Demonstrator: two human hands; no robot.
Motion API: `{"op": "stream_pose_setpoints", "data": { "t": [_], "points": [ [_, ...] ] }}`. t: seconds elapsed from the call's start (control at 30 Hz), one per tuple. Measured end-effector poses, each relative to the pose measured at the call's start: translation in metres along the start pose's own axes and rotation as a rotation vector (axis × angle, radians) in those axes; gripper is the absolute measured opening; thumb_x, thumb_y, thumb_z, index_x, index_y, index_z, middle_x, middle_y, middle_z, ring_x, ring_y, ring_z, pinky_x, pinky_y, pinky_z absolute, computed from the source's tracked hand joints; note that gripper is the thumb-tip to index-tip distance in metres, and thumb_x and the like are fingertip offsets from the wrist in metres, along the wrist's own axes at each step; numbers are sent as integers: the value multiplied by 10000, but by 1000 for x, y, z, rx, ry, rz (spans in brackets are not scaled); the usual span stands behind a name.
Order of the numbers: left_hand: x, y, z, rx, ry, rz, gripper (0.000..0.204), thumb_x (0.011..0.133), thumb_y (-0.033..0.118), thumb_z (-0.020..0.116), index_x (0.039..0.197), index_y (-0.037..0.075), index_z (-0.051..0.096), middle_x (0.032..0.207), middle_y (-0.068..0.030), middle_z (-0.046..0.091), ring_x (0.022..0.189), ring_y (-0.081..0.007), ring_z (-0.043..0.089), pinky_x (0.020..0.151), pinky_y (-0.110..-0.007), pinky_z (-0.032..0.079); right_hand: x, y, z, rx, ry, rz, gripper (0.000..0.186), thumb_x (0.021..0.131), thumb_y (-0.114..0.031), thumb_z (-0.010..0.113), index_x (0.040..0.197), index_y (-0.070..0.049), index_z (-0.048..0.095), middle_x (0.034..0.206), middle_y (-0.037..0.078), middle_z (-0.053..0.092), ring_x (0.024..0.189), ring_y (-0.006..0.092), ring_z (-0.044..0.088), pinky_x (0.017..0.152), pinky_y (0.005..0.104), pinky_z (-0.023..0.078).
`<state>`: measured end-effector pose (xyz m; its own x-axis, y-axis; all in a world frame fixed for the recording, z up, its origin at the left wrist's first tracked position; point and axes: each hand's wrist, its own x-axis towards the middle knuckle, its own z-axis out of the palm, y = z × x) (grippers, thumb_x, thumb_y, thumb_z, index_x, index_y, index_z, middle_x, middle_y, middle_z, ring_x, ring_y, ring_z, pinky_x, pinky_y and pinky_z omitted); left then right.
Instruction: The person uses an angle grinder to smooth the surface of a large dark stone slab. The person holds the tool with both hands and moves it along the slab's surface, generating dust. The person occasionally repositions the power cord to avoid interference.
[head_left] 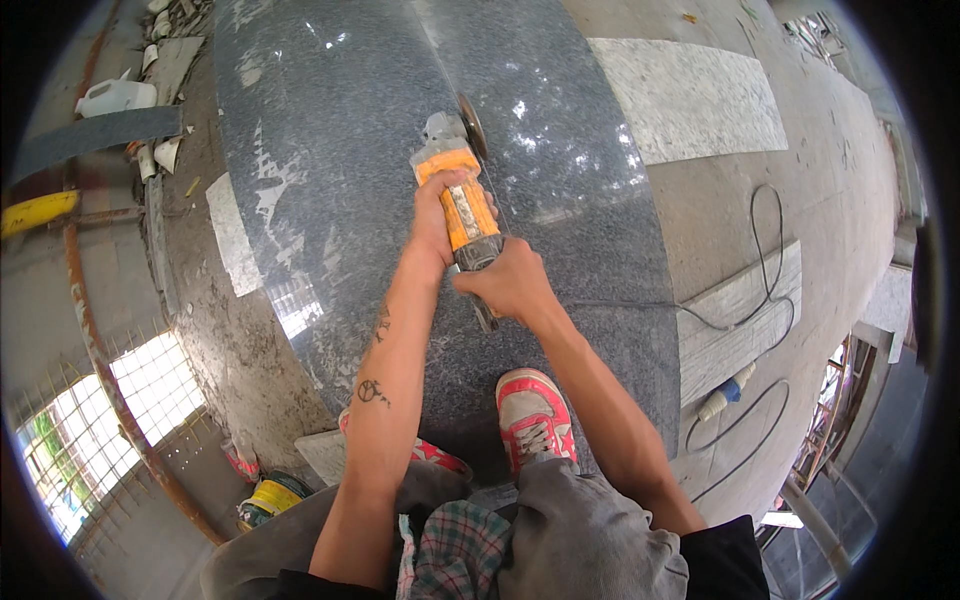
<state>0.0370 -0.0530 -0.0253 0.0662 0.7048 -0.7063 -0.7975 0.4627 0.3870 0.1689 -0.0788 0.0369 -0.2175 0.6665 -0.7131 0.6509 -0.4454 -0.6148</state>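
An orange and grey angle grinder (459,192) is held over a large dark grey polished stone slab (330,170). Its disc (473,127) stands on edge at the right of the head, along a thin line in the slab. My left hand (434,218) wraps round the orange body from the left side. My right hand (512,280) is closed round the dark rear end. Whether the disc touches the stone I cannot tell. A black cord (625,303) runs off to the right across the slab.
My red and white shoe (535,415) rests on the slab's near part. Pale stone slabs (690,100) lie at the right, and a cord connector (727,390) lies near the looped cord. At the left are a white jug (117,96), a rusty pole (100,350) and a yellow bucket (272,498).
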Motion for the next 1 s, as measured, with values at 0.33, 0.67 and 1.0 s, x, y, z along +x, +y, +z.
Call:
{"op": "stream_pose_setpoints", "data": {
  "t": [0.33, 0.67, 1.0],
  "points": [
    [-18, -14, 2, 60, -18, 33, 400, 757, 331, 574, 950, -20, 557, 762, -140, 596, 635, -247, 620, 589, -390, 546, -16, 12, 2, -13, 42, -55, 517, 559, -315, 777, 851, 87, 633, 781, 219, 676, 774, 348, 683, 736, 384, 540],
    [-14, -12, 2, 41, 2, 15, 414, 759, 327, 571, 974, -26, 543, 771, -144, 592, 639, -249, 619, 589, -388, 548, -16, 8, 0, -43, 43, -13, 507, 561, -309, 776, 856, 79, 637, 799, 220, 678, 802, 345, 684, 745, 385, 540],
    [-17, -12, 6, 30, -39, 30, 444, 779, 283, 585, 1102, -2, 478, 783, -143, 575, 648, -241, 616, 570, -380, 545, -10, 16, 1, -45, 40, -45, 477, 573, -258, 752, 894, 72, 628, 781, 170, 676, 698, 247, 681, 640, 341, 532]
  ]
}}
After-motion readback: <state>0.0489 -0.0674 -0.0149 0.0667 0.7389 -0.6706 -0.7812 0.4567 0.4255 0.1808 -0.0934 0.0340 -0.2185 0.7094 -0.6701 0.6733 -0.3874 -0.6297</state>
